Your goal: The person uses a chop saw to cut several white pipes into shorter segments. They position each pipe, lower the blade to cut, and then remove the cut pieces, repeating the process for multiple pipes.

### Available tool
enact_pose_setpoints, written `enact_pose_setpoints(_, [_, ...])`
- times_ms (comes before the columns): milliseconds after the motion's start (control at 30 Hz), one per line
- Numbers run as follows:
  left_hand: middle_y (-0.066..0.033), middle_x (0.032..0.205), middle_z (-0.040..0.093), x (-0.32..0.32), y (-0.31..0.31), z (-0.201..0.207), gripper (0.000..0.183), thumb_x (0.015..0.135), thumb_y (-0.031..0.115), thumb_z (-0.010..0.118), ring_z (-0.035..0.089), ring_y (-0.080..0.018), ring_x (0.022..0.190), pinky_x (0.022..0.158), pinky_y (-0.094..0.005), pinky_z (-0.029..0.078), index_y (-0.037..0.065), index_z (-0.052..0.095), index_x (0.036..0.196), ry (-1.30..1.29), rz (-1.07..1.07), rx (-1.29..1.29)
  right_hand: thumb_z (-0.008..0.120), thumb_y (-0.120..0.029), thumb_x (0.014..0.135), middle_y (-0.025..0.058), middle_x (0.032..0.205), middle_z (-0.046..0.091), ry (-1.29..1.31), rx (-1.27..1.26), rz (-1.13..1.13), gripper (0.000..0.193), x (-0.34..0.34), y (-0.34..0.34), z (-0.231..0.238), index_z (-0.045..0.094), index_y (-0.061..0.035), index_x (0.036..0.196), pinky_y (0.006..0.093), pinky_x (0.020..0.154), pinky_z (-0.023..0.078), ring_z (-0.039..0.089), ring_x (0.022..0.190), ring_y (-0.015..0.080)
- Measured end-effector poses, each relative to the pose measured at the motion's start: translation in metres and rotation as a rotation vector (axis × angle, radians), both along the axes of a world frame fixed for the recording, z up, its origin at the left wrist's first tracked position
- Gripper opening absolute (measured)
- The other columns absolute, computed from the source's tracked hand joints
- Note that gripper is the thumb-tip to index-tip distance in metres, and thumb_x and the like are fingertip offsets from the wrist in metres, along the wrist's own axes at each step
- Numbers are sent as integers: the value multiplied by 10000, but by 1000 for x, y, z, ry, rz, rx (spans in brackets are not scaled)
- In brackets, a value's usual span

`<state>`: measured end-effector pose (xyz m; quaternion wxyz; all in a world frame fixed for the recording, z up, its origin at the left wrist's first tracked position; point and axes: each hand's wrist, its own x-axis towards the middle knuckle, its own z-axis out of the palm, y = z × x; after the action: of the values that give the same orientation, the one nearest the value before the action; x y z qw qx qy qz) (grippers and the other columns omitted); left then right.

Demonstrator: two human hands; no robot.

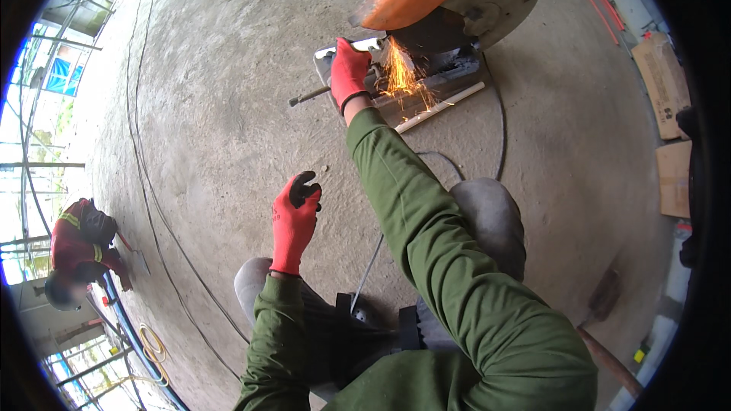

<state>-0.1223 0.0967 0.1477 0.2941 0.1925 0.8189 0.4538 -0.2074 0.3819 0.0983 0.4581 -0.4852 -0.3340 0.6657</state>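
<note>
White straight bar [369, 44] at twelve o'clock, red-gloved right hand [350, 70] closed round it, right by orange-and-grey round-guarded saw [502, 0] spitting orange sparks [400, 70]; red-gloved left hand [295, 221] half-curled, empty, eight o'clock. Sketchy bit: if grip slips, bar could kick, glove snag.

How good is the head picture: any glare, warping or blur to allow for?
Head view: glare bleaches the area around thin metal poles, far left; head view: the pale strip along the right rim bows; head view: bright orange sparks smear into streaks; head view: the red-and-black-gloved left hand looks fairly crisp.
</note>
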Motion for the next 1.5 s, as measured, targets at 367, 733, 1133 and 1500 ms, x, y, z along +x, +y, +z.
enact_pose_setpoints(367, [-65, 949, 738, 0, -1, 1, 348, 960, 133, 673, 655, -113, 718, 624, -268, 505, 37, 662, 1294, -22, 3, 5, 720, -331, 906, 238, 1045, 710, -145, 49, -50, 474, -7, 6, -11, 633, 102, 1075, 422, 811, 549, 703, 945, 332])
enact_pose_setpoints(733, [-64, 948, 740, -2, -2, -2, 350, 958, 142, 681, 653, -109, 714, 612, -267, 501, 45, 667, 1294, -21, 0, -8, 701, -349, 923, 320, 1195, 663, -309, 55, 6, 573, -12, 7, -26, 568, 146, 1177, 451, 905, 548, 687, 1090, 379])
enact_pose_setpoints(1133, [-64, 967, 743, -2, -4, -2, 355, 959, 133, 679, 650, -108, 719, 629, -268, 508, 43, 662, 1302, -16, -5, 16, 674, -321, 925, 284, 1050, 712, -354, 70, -4, 471, -12, -2, -18, 631, 127, 1064, 442, 836, 560, 714, 989, 376])
enact_pose_setpoints(1500, [-66, 982, 749, -5, -3, 1, 355, 958, 126, 670, 656, -109, 727, 646, -269, 516, 43, 658, 1304, -17, -8, 11, 678, -165, 918, 53, 832, 623, 580, -187, -11, 92, -25, -23, -14, 627, -89, 910, 343, 644, 542, 612, 706, 180])
